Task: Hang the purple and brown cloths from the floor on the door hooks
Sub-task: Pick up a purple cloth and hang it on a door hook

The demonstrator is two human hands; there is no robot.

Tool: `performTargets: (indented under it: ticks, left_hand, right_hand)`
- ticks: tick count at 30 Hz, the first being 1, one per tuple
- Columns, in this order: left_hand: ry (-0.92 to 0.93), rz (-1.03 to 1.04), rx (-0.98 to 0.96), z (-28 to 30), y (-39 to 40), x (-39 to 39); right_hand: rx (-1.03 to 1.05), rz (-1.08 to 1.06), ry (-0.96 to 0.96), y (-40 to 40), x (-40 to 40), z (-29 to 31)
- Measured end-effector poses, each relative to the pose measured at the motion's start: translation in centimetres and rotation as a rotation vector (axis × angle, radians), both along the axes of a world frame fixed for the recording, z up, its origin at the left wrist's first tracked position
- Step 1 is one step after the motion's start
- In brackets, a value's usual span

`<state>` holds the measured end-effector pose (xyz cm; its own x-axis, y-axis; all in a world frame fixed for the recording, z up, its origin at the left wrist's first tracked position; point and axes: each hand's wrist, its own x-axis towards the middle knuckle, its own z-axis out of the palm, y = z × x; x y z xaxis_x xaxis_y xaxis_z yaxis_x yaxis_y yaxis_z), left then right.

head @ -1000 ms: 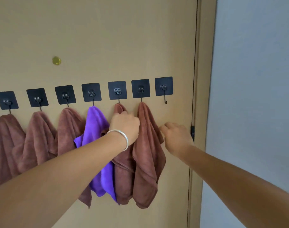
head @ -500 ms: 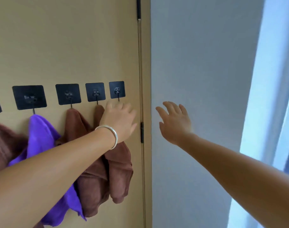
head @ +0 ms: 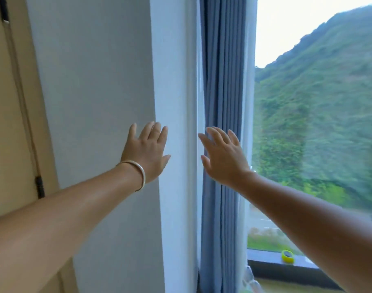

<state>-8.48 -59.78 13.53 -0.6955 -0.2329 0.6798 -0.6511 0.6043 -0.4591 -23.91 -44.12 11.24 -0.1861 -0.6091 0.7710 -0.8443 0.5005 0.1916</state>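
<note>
Grey-white wall [head: 100, 102] fills the middle, tan door [head: 9, 123] edge at far left with a black hinge [head: 40, 187] low on its frame, blue curtain [head: 221, 81] hanging in vertical folds right of the wall corner, window [head: 318, 102] beyond showing a green hillside [head: 329, 98]. Left hand [head: 146, 153] raised in front of the wall corner, back of hand to camera, fingers straight and slightly spread pointing up, grip apart, holding nothing; silver bangle [head: 136, 172] on that wrist. Right hand [head: 223, 157] raised in front of the curtain, fingers straight, fanned up and leftward, grip apart, empty. Hands near each other, not touching. Purple and brown cloths and door hooks not in frame, so their direction and long axis cannot be told; only a dark sliver at the far left edge, too small to identify. Small yellow-green round object [head: 287, 255] on the dark window sill [head: 265, 260] at lower right.
</note>
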Motion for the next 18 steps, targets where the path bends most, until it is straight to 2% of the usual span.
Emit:
performTargets:
  ticks: [10, 18]
  left_hand:
    - [-0.023, -0.437, 0.044, -0.2, 18.3, -16.6]
    - [-0.095, -0.739, 0.075, -1.8, 36.7, -25.9]
  right_hand:
    - [-0.051, -0.451, -0.074, 22.8, -10.3, 0.4]
    - [-0.082, -0.753, -0.112, 42.3, -13.0, -1.1]
